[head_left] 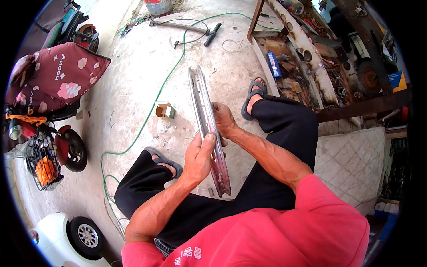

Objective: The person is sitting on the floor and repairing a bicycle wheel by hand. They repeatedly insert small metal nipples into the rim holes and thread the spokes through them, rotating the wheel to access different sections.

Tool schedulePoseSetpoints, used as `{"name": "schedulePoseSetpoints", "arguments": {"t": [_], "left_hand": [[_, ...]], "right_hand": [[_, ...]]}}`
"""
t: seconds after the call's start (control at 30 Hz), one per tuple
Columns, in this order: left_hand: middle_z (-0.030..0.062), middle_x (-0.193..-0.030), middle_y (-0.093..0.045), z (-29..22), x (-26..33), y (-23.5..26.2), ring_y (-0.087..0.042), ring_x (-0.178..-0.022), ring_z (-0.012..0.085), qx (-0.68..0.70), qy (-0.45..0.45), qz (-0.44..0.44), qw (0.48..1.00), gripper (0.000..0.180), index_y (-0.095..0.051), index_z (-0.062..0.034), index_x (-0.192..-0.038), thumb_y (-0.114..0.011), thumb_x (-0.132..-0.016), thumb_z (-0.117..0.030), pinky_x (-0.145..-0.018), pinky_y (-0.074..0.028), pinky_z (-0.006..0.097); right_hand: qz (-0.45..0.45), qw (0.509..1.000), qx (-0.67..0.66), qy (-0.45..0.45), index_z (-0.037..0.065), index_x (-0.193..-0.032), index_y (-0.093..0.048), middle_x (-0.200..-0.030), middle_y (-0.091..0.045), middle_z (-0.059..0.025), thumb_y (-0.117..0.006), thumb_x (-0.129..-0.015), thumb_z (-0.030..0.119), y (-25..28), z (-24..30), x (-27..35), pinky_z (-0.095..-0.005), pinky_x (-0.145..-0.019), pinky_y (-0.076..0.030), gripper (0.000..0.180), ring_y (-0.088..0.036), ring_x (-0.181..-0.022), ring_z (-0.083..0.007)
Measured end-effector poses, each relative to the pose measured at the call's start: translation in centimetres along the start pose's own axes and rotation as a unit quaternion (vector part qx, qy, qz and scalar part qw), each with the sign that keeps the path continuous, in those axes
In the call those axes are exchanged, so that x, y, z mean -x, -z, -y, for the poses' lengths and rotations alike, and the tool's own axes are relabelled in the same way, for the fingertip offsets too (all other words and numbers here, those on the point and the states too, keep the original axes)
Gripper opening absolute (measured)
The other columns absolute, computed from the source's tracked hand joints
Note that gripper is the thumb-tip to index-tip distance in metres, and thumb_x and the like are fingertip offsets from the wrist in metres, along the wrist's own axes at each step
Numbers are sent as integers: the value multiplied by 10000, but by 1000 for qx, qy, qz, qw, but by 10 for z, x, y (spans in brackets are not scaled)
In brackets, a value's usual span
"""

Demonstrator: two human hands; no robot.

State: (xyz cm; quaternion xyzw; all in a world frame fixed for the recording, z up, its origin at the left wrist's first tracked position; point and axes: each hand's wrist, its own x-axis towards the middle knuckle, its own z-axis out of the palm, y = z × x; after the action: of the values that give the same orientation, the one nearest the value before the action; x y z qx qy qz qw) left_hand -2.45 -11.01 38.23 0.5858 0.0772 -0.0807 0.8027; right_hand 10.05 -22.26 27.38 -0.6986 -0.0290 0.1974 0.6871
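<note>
A bare metal wheel rim (202, 95) stands on edge between my knees, seen edge-on, its lower part near my lap. My left hand (199, 158) grips the rim's left side about halfway down. On the right side, slightly higher, my right hand (223, 119) holds the same rim, fingers wrapped around it. Small metal parts (163, 133) lie scattered on the concrete just left of the rim, beside a small open cardboard box (164, 110).
A green hose (147, 120) snakes over the concrete floor. A handlebar with cable (187, 27) lies at the far end. A cluttered rusty rack (307, 53) stands right. A covered scooter (53, 102) and a white toy car (71, 236) sit left.
</note>
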Motion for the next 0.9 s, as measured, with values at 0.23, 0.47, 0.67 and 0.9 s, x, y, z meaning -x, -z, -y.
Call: {"name": "schedulePoseSetpoints", "arguments": {"t": [0.23, 0.47, 0.67, 0.9], "left_hand": [[96, -906, -648, -6, -2, 1, -610, -754, 137, -12, 2, 4, 1000, 474, -546, 15, -1100, -389, -1030, -427, -668, -531, 297], [110, -906, -649, -4, 0, 0, -624, -773, 154, -1, 6, 5, 1000, 490, -536, 20, -1144, -381, -1029, -431, -680, -539, 303], [115, -918, -648, 0, 4, 5, -614, -775, 149, -32, -4, 13, 999, 503, -532, 19, -1171, -365, -1031, -434, -685, -531, 297], [105, -931, -641, 2, 6, 7, -599, -766, 138, -16, -9, 17, 1000, 512, -531, 17, -1174, -340, -1040, -438, -687, -526, 289]], "right_hand": [[-13, 998, 45, -40, 2, -782, -625, -662, -564, -15, -661, -844, 579, -2, 8, -1, -292, -580, -446, 581, -513, -628, -104], [-18, 999, -12, -44, 19, -761, -614, -658, -564, -10, -683, -869, 475, -1, -6, -4, -291, -551, -422, 473, -502, -608, -103], [3, 999, 13, -53, 17, -780, -626, -680, -581, -12, -694, -857, 497, -3, 1, -3, -281, -555, -432, 491, -509, -625, -92], [2, 998, -38, -57, 5, -786, -628, -691, -578, -1, -707, -863, 451, -7, -2, 3, -278, -552, -424, 460, -496, -627, -83]]}}
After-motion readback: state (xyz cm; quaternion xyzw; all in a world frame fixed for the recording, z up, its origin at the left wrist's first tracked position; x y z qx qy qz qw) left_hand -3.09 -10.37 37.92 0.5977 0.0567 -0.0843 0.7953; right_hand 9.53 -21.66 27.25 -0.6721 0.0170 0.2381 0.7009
